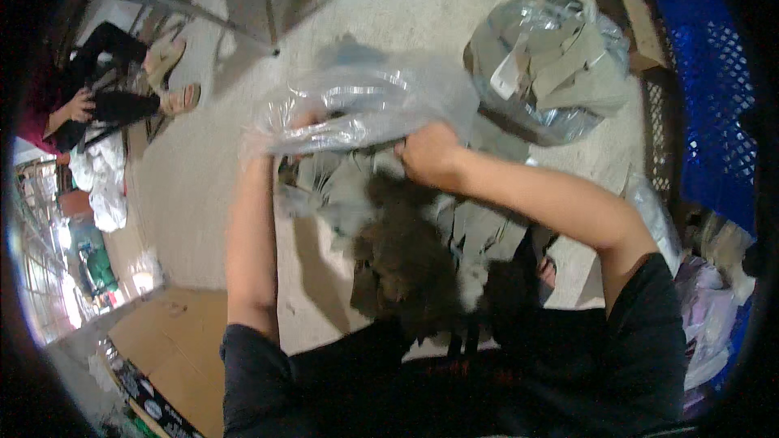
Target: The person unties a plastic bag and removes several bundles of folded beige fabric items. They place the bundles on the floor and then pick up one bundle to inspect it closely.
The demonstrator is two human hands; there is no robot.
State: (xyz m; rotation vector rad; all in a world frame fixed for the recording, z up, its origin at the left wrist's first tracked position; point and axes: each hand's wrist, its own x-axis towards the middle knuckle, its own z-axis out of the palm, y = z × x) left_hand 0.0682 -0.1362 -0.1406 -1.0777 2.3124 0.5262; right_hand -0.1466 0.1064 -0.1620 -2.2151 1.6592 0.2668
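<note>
A large clear plastic bag (pixel 381 97) is stretched between my two hands, its upper part smeared by motion. My left hand (pixel 264 143) grips the bag's left side, with the fingers partly behind the film. At the near edge of the bag, my right hand (pixel 430 154) is closed in a fist on the plastic. Below the bag, a heap of grey-green flat pieces (pixel 345 186), fabric-like, lies on the floor in front of me. More such pieces (pixel 487 231) spread to the right of the heap, partly in shadow.
Another clear bag (pixel 507 32), filled with grey-green pieces, stands at the far right. Blue perforated crates (pixel 718 105) line the right edge. A seated person (pixel 114 89) is at the left, beside metal table legs (pixel 268 8). Flat cardboard (pixel 174 341) lies at the near left.
</note>
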